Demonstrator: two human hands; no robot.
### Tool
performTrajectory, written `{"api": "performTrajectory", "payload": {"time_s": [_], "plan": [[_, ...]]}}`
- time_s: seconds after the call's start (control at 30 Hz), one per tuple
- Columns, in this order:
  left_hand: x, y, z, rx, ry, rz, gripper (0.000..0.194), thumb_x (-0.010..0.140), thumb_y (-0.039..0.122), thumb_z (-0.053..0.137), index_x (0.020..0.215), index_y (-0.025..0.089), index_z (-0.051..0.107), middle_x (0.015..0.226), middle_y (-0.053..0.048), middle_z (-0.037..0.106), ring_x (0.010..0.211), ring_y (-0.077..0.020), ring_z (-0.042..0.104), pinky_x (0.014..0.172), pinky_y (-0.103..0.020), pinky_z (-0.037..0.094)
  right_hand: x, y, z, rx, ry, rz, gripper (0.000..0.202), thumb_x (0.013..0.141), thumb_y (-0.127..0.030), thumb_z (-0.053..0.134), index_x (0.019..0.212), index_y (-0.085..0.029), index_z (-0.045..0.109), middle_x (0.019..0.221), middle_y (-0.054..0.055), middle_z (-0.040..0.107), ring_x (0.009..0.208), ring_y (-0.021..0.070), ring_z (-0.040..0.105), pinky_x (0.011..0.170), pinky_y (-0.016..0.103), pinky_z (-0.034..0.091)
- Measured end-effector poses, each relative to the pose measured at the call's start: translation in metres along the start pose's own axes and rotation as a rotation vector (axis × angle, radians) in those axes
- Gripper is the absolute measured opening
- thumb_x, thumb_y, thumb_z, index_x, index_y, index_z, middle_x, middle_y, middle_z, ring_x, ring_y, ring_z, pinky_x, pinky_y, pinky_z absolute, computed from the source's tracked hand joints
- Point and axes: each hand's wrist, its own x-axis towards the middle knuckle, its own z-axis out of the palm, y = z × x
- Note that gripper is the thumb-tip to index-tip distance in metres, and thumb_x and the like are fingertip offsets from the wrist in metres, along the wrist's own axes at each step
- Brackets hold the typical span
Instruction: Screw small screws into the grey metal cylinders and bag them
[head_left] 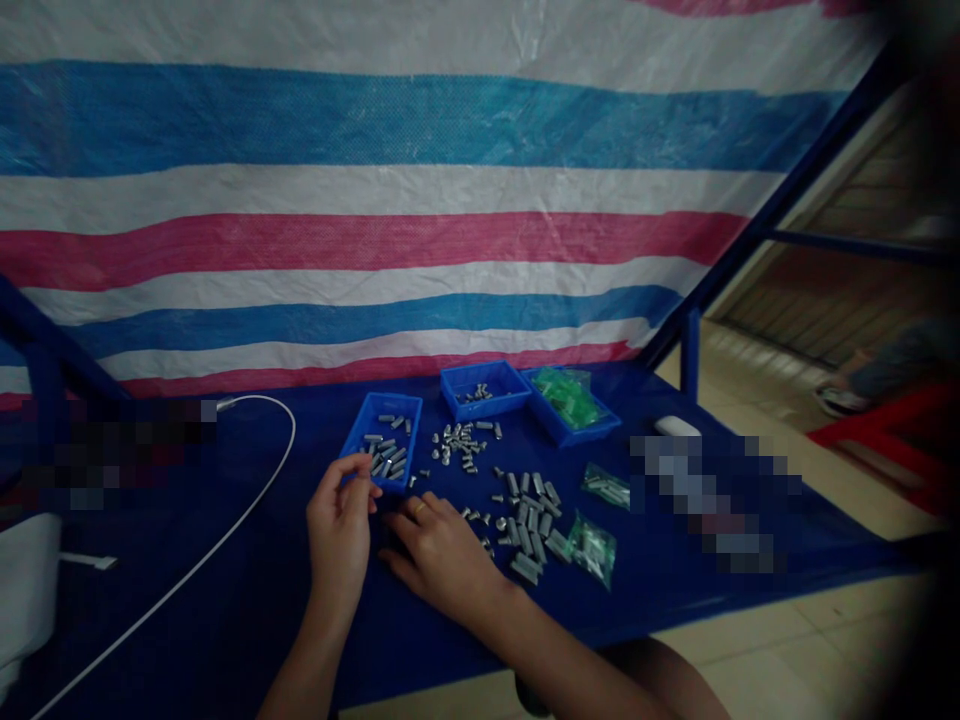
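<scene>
My left hand [341,515] is raised at the near edge of the left blue tray [415,432], thumb and fingertips pinched together. Whatever it may hold is too small or hidden to make out. Inside that tray lie several grey metal cylinders [388,452]. Just to the right, my right hand [439,548] rests low over the blue tabletop, a ring on one finger, its thumb and fingers apart. Small metal screws [459,440] are scattered beyond it. More metal cylinders [529,520] lie in a loose group to its right.
A second blue tray [487,405] holds a few screws; a third [574,435] is heaped with green plastic bags [566,398]. Two filled bags [594,548] lie at right, near a white rounded object [677,427]. A white cable [255,510] curves across the left. Striped sheeting [375,240] hangs behind.
</scene>
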Motion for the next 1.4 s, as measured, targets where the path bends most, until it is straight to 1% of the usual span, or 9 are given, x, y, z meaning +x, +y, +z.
{"api": "performTrajectory", "payload": {"time_s": [0.17, 0.3, 0.37, 0.5, 0.63, 0.73, 0.87, 1.1, 1.4], "plan": [[-0.003, 0.001, 0.003, 0.019, -0.020, 0.007, 0.021, 0.077, 0.034, 0.059, 0.087, 0.017, 0.063, 0.062, 0.001, 0.059, 0.054, -0.0126, 0.054, 0.052, -0.022, 0.042, 0.005, -0.002, 0.006, -0.019, 0.000, -0.009, 0.010, 0.086, -0.021, 0.053, 0.091, -0.019, 0.062, 0.091, 0.006, 0.061, 0.086, 0.0216, 0.054, 0.073, 0.035, 0.046], [-0.008, 0.006, 0.007, 0.076, -0.082, 0.061, 0.019, 0.079, 0.034, 0.057, 0.086, 0.018, 0.064, 0.067, -0.001, 0.061, 0.058, -0.0137, 0.056, 0.055, -0.023, 0.043, 0.005, 0.008, 0.002, 0.073, 0.012, -0.042, 0.010, 0.084, -0.014, 0.053, 0.088, -0.018, 0.061, 0.088, 0.006, 0.062, 0.084, 0.0193, 0.055, 0.080, 0.034, 0.045], [-0.011, 0.008, 0.008, 0.103, -0.115, 0.083, 0.019, 0.079, 0.034, 0.057, 0.086, 0.018, 0.064, 0.068, -0.001, 0.061, 0.060, -0.0146, 0.056, 0.056, -0.023, 0.042, 0.003, 0.015, -0.004, 0.159, 0.053, -0.052, 0.015, 0.083, -0.012, 0.054, 0.094, -0.018, 0.060, 0.090, 0.006, 0.062, 0.086, 0.0191, 0.056, 0.083, 0.034, 0.046], [-0.017, 0.012, 0.011, 0.106, -0.183, 0.083, 0.020, 0.082, 0.035, 0.054, 0.092, 0.019, 0.063, 0.064, 0.001, 0.058, 0.058, -0.0142, 0.054, 0.055, -0.023, 0.041, -0.003, 0.032, -0.019, 0.353, 0.268, 0.010, 0.036, 0.083, -0.014, 0.054, 0.118, -0.022, 0.051, 0.097, 0.005, 0.062, 0.092, 0.0183, 0.058, 0.082, 0.033, 0.048], [-0.023, 0.014, 0.016, 0.090, -0.290, 0.042, 0.024, 0.084, 0.037, 0.052, 0.094, 0.019, 0.064, 0.062, 0.001, 0.056, 0.058, -0.0137, 0.052, 0.055, -0.022, 0.039, -0.009, 0.041, -0.028, 0.419, 0.521, 0.041, 0.040, 0.083, -0.019, 0.057, 0.122, -0.025, 0.046, 0.092, 0.003, 0.062, 0.084, 0.0172, 0.059, 0.076, 0.033, 0.050], [-0.025, 0.014, 0.020, 0.070, -0.391, -0.001, 0.025, 0.081, 0.039, 0.056, 0.086, 0.018, 0.068, 0.064, 0.000, 0.057, 0.058, -0.0139, 0.052, 0.055, -0.023, 0.039, -0.013, 0.041, -0.029, 0.406, 0.601, -0.013, 0.044, 0.083, -0.018, 0.058, 0.124, -0.027, 0.044, 0.092, 0.003, 0.063, 0.082, 0.0170, 0.060, 0.075, 0.032, 0.050], [-0.026, 0.014, 0.023, 0.014, -0.444, -0.067, 0.027, 0.079, 0.042, 0.058, 0.078, 0.016, 0.067, 0.056, 0.002, 0.053, 0.052, -0.0121, 0.048, 0.050, -0.021, 0.037, -0.016, 0.041, -0.031, 0.366, 0.598, -0.077, 0.045, 0.083, -0.015, 0.057, 0.124, -0.027, 0.043, 0.093, 0.003, 0.064, 0.083, 0.0169, 0.060, 0.075, 0.032, 0.050], [-0.024, 0.014, 0.023, -0.023, -0.469, -0.101, 0.026, 0.076, 0.041, 0.061, 0.072, 0.016, 0.067, 0.051, 0.003, 0.050, 0.046, -0.0096, 0.043, 0.046, -0.021, 0.033, -0.018, 0.043, -0.033, 0.320, 0.540, -0.104, 0.040, 0.085, -0.017, 0.055, 0.123, -0.026, 0.045, 0.094, 0.004, 0.065, 0.085, 0.0180, 0.061, 0.076, 0.033, 0.050], [-0.021, 0.005, 0.022, -0.110, -0.492, -0.226, 0.028, 0.076, 0.041, 0.062, 0.079, 0.014, 0.069, 0.052, 0.003, 0.051, 0.046, -0.0084, 0.043, 0.045, -0.020, 0.030, -0.015, 0.042, -0.033, 0.305, 0.532, -0.117, 0.031, 0.086, -0.018, 0.056, 0.115, -0.024, 0.050, 0.095, 0.005, 0.065, 0.087, 0.0182, 0.061, 0.076, 0.032, 0.051]]}}
